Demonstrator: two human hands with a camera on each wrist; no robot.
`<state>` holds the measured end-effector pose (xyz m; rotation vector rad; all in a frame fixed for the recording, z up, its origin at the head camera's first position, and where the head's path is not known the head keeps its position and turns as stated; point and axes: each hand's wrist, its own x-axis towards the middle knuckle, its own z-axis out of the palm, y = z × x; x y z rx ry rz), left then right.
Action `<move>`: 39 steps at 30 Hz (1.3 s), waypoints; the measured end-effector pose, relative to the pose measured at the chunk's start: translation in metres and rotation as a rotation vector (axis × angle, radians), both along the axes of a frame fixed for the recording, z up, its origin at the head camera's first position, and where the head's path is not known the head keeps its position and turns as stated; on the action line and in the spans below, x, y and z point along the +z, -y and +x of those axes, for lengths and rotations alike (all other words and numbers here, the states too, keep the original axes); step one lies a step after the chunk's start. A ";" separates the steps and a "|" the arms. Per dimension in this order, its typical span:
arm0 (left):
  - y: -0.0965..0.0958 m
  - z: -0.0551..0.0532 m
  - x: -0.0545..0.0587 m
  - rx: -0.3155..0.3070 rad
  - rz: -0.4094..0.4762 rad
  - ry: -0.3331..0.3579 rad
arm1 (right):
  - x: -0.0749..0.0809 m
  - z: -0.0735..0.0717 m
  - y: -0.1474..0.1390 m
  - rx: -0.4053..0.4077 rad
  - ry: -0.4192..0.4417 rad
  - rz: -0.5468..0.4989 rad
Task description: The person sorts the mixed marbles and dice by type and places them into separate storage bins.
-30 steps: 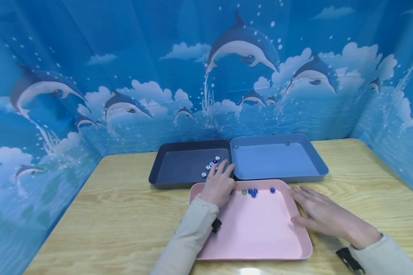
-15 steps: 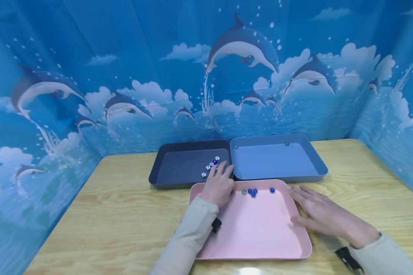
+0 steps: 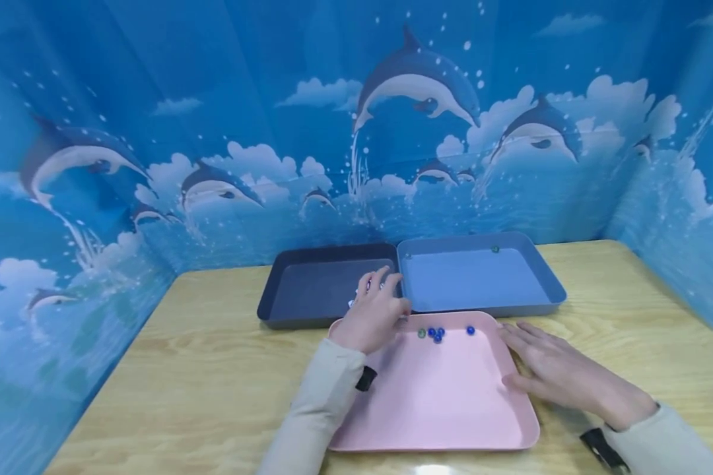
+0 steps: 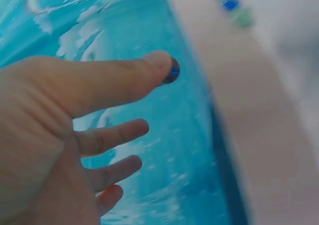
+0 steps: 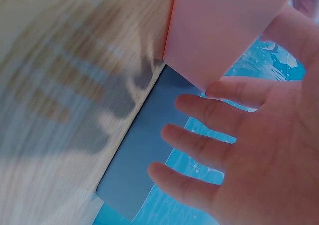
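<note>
My left hand (image 3: 373,318) is above the far left corner of the pink tray (image 3: 440,402), its fingers over the dark tray (image 3: 300,290). In the left wrist view it pinches a dark blue marble (image 4: 173,71) at the thumb tip; the index finger is hidden, and the other fingers are spread. My right hand (image 3: 555,366) rests at the pink tray's right rim with its fingers extended. Along that tray's far side lie a green marble (image 3: 422,333), a cluster of blue marbles (image 3: 438,334) and a separate blue marble (image 3: 471,330).
The dark tray holds white dice (image 3: 351,303), mostly behind my left fingers. Beside it, a blue tray (image 3: 469,284) holds a green marble (image 3: 495,249) near its far wall. All stand on a wooden table (image 3: 214,369) before a dolphin-print curtain (image 3: 261,119).
My left hand has risen from the pink tray's far left corner, with its fingers now covering more of the dice. The right hand and the trays stay in place.
</note>
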<state>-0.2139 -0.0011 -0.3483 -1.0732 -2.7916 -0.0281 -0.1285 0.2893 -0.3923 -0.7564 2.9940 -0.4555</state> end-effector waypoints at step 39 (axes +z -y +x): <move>-0.048 -0.112 0.034 0.191 0.005 0.202 | 0.000 0.002 -0.001 0.009 -0.009 -0.035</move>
